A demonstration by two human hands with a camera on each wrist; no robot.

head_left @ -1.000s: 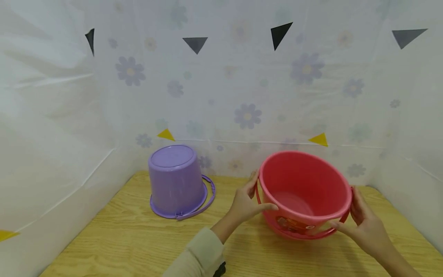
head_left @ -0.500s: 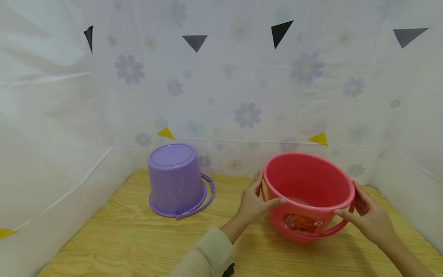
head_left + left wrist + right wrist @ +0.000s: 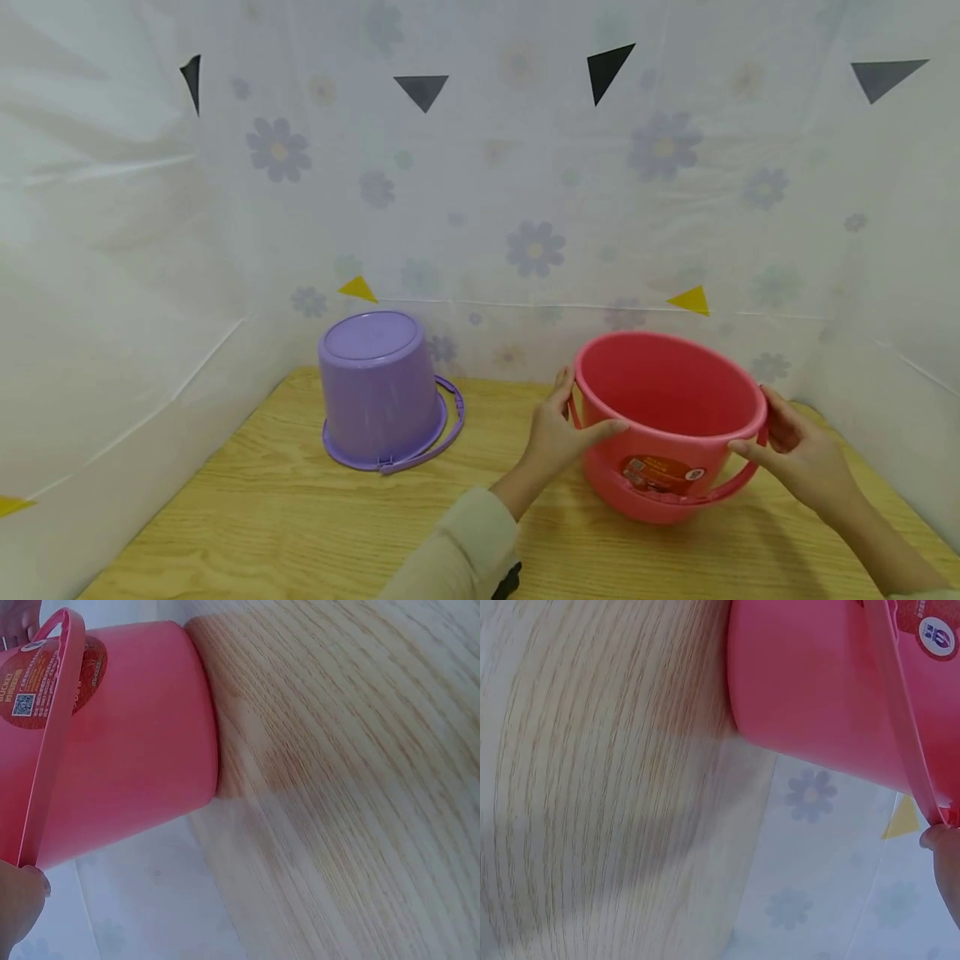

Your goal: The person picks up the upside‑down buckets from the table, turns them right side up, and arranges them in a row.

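A red bucket [image 3: 663,443] stands mouth up at the right of the table. My left hand [image 3: 553,435] holds its left side, thumb along the front below the rim and fingers at the far side. On the opposite side my right hand [image 3: 808,468] grips it the same way. The bucket's handle [image 3: 738,483] hangs down across the front, over an orange label. In the left wrist view the wall [image 3: 142,742] tapers to a base at the wood. A fingertip [image 3: 932,837] meets the handle's end by the rim in the right wrist view.
To the left, a purple bucket [image 3: 378,400] sits upside down, its handle [image 3: 456,421] lying on the wooden table [image 3: 285,517]. White flowered sheeting [image 3: 450,242] rises behind and at both sides, bearing black, grey and yellow triangles.
The red bucket has shifted slightly right and turned more upright, so its label shows more fully. Both hands stay on it. The purple bucket has not moved.
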